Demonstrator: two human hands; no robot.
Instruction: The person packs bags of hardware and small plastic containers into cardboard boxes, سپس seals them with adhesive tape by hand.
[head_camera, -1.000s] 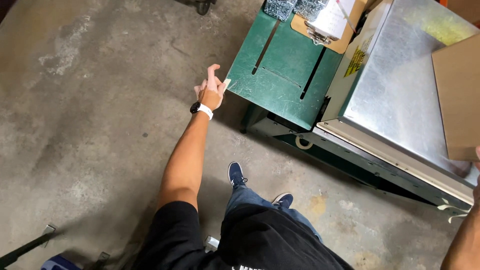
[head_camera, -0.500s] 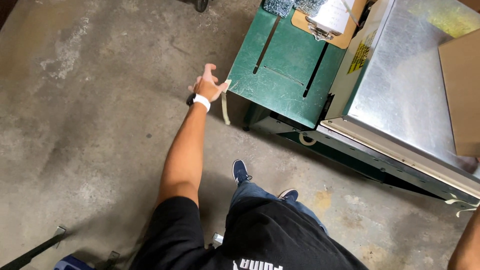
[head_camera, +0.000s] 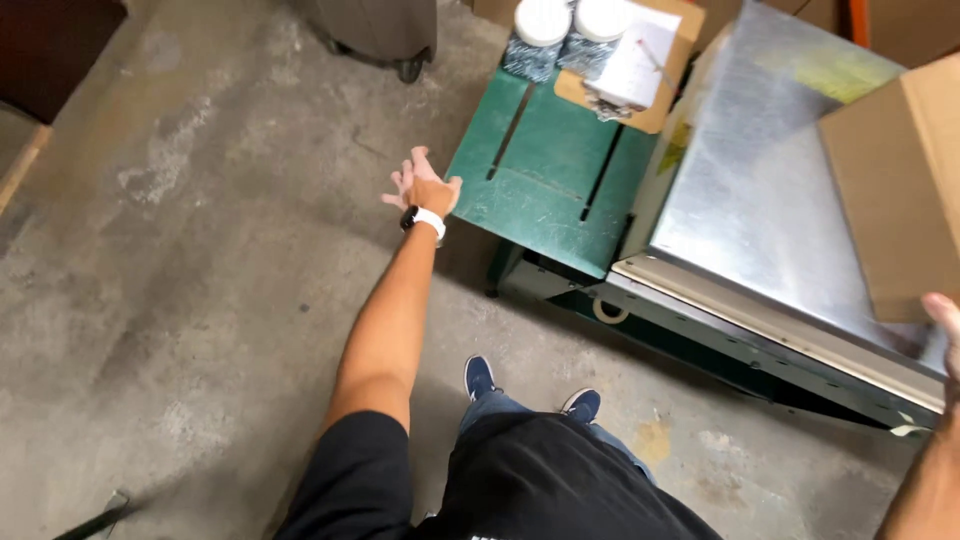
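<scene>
- Now the left hand (head_camera: 424, 186) is spread wide and empty, just beside the near-left corner of the green worktop (head_camera: 545, 185).
- At far right, the right hand (head_camera: 945, 330) touches the cardboard box (head_camera: 900, 180) on the metal surface (head_camera: 760, 200), probably steadying it; its grip cannot be told.

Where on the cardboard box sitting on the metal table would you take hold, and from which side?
Probably by two opposite side faces, low down, coming from the near edge. The cardboard box lies flat on the metal table, so its bottom is out of reach, and the right hand already touches its near corner; the left hand is spread by the green table.
</scene>
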